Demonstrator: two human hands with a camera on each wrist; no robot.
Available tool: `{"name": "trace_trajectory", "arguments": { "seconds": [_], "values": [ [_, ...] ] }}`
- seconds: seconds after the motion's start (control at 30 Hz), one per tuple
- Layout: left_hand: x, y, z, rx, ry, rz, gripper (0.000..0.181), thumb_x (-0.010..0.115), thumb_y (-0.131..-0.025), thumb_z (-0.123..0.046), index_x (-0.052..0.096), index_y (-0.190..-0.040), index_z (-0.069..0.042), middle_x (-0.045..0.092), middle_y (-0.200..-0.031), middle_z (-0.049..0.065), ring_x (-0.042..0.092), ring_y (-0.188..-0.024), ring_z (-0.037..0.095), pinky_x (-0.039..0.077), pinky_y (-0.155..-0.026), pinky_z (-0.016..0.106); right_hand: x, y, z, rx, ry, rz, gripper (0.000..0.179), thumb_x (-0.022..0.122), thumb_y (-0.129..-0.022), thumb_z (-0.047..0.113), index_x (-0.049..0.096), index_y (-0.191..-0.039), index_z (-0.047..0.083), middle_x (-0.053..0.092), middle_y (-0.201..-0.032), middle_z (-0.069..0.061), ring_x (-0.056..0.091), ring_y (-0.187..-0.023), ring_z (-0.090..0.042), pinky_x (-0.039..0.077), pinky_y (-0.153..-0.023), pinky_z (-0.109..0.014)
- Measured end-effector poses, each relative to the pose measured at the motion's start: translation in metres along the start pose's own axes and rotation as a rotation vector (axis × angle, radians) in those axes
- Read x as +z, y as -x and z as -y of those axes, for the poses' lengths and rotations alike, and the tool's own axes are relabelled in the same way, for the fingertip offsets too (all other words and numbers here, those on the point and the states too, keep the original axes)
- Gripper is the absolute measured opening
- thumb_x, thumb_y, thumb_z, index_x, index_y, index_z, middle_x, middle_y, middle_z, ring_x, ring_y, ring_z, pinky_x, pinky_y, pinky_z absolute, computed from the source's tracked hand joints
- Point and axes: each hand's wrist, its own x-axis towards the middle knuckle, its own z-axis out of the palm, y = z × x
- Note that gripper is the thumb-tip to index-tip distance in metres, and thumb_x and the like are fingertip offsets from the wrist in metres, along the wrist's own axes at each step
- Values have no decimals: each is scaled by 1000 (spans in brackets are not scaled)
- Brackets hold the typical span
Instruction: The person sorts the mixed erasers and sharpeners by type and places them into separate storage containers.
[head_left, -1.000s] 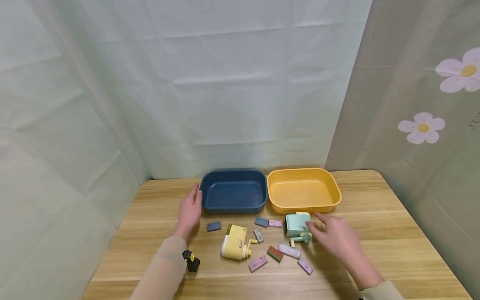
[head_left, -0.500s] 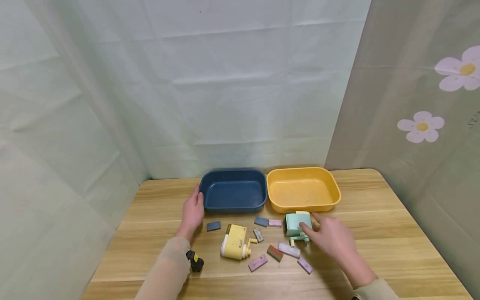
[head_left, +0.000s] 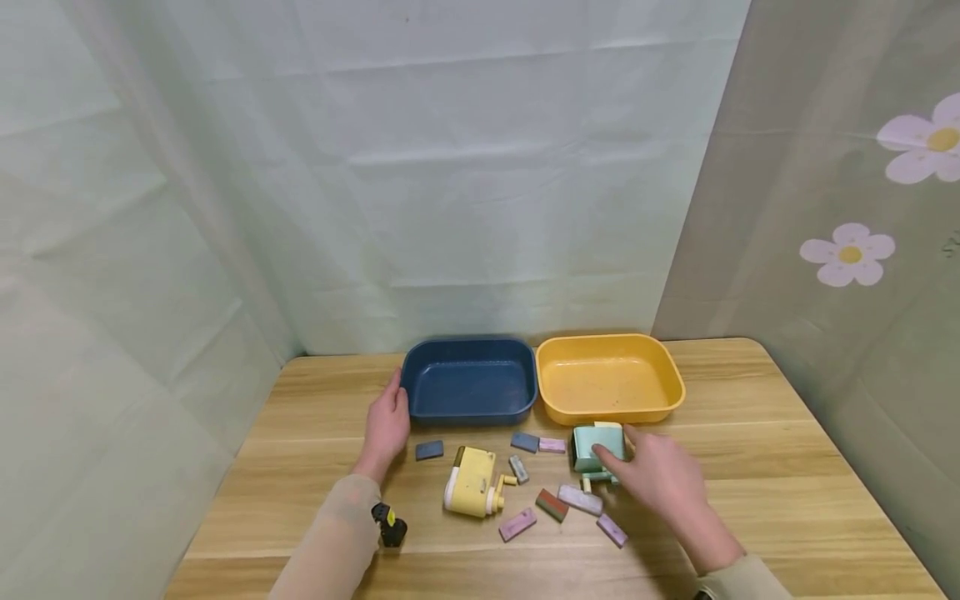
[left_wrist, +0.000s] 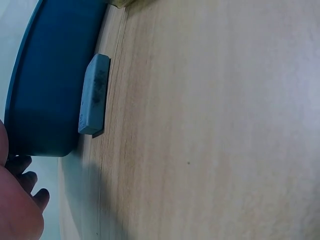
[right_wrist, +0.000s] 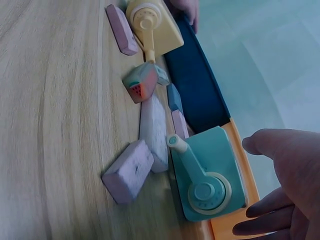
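My left hand (head_left: 388,421) rests with extended fingers against the left end of the dark blue bin (head_left: 471,419). Left of centre lies a yellow crank pencil sharpener (head_left: 470,483). My right hand (head_left: 663,475) is at a teal crank pencil sharpener (head_left: 597,442), thumb over its top and fingers behind it. In the right wrist view a gap shows between the thumb (right_wrist: 262,142) and the teal body (right_wrist: 212,150); firm contact cannot be told. Several eraser-like blocks lie about: blue (head_left: 429,450), pink (head_left: 517,525), pale lilac (head_left: 580,499), red-and-green (head_left: 552,505).
A yellow bin (head_left: 609,416) stands right of the blue one, close behind the teal sharpener. Both bins sit near the back of the wooden table (head_left: 780,492), before a hanging cloth (head_left: 480,208). A black device (head_left: 390,527) is strapped to the left wrist.
My right hand has shifted left, its thumb now further over the teal sharpener. My left hand has come slightly right against the blue bin. The sharpeners and blocks stay put.
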Motion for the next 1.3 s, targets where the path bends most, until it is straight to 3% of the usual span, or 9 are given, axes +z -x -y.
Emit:
{"name": "trace_trajectory", "arguments": {
  "seconds": [0.4,0.8,1.13,1.3],
  "values": [
    [-4,0,0,21,-17,-14,51,37,-115,-11,35,-164,4,39,-165,26,39,-152,42,31,-126,55,8,-9,12,83,1,44,92,67,-83,86,70,-119,1,72,-91,-14,67,-74,-29,48,-52,-44],
    [-3,2,2,15,-22,-9,51,38,-115,-11,35,-164,4,40,-165,25,40,-151,42,32,-125,55,15,-17,23,187,58,110,104,59,-80,93,67,-111,-6,63,-78,-14,58,-64,-26,44,-47,-39],
    [1,3,-1,27,-20,0,51,37,-116,-12,35,-164,5,38,-166,24,38,-154,40,31,-126,53,14,-20,29,228,79,150,125,59,-78,95,57,-132,-17,62,-79,-16,59,-64,-26,47,-48,-39],
    [2,4,0,27,-30,-7,51,37,-115,-11,35,-163,6,38,-166,25,37,-154,41,31,-126,54,15,-21,32,233,72,160,127,62,-78,92,51,-133,-21,60,-77,-15,59,-64,-26,46,-48,-39]
  ]
}}
